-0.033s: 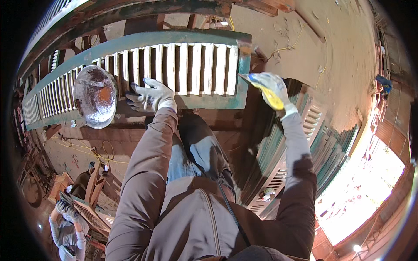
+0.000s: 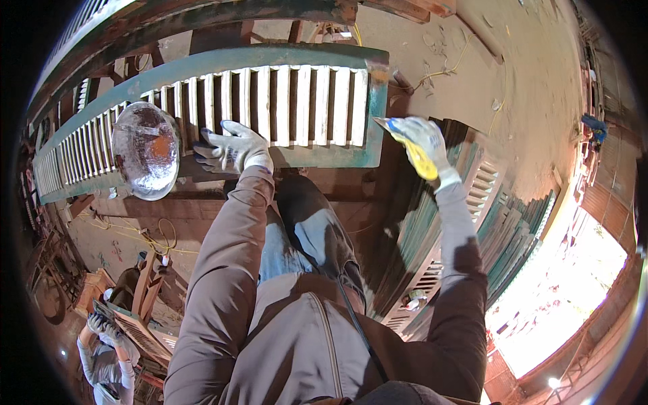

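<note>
A long louvred shutter (image 2: 317, 158) with a worn green frame and pale slats lies across in front of me. My left hand (image 2: 237, 147), in a grey-white glove, rests on its near rail and slats with fingers spread, holding nothing. My right hand (image 2: 422, 138), also gloved, is closed around a yellow-handled scraper (image 2: 422, 164). The scraper's narrow tip points left, close to the shutter's right end; I cannot tell whether it touches. Left of my left hand, a shiny round bowl (image 2: 145, 175) with an orange-brown patch inside sits over the slats.
Stacked shutters and green boards (image 2: 516, 236) stand at my right. A yellow cord (image 2: 152, 239) trails over the floor at left. Lower left, another person (image 2: 108, 361) in gloves handles a louvred panel (image 2: 138, 331). Timber beams (image 2: 283, 12) run beyond the shutter.
My right hand and the scraper have shifted slightly right, away from the shutter's end. My left hand and the bowl look nearly unmoved.
</note>
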Motion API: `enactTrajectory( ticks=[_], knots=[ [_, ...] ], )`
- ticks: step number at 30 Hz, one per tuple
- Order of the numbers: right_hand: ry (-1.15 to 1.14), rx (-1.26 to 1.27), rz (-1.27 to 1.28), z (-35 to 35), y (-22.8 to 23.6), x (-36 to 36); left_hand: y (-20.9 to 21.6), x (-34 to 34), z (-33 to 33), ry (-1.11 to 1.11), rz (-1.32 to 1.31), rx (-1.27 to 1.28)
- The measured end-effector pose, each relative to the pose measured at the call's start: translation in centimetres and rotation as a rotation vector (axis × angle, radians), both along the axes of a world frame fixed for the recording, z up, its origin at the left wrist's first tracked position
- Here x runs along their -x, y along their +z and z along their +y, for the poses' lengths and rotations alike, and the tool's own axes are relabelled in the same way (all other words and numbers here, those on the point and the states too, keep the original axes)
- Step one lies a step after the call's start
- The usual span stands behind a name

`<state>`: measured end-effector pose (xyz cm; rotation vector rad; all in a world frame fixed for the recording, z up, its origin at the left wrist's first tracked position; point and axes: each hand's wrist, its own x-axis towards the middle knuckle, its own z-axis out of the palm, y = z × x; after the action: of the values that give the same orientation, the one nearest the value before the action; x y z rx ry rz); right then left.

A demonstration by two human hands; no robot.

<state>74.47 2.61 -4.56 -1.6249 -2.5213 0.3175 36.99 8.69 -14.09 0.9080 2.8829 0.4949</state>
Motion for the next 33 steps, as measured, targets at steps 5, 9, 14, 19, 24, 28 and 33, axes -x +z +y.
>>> enactTrajectory(
  ticks=[5, 9, 14, 19, 24, 28, 33],
  knots=[
    [-0.249, -0.07, -0.017, -8.3, -3.7, 0.8, 1.2, -0.9, 0.9, -0.003, -0.04, -0.086],
    [-0.212, -0.126, -0.179, -9.8, -4.5, 3.8, 2.6, -1.3, 1.0, 0.011, -0.054, -0.024],
    [-0.241, 0.054, -0.145, -13.6, -5.6, 4.9, 0.9, -0.9, 1.0, 0.054, -0.084, -0.021],
    [-0.172, 0.074, -0.075, -10.9, -4.0, 2.3, -0.5, -0.4, 0.7, 0.004, 0.132, -0.002],
    [-0.76, 0.811, 1.902, -8.6, -4.0, 4.9, 4.7, -1.2, 2.1, 0.13, -0.463, 0.068],
    [-0.26, 0.485, 0.646, -7.8, -0.4, 4.8, 2.9, 0.0, 0.4, -0.036, 0.166, -0.067],
    [-0.023, -0.057, 0.063, -6.9, -0.1, 5.2, 3.7, 1.1, -1.3, -0.163, 0.008, -0.145]
  ],
)
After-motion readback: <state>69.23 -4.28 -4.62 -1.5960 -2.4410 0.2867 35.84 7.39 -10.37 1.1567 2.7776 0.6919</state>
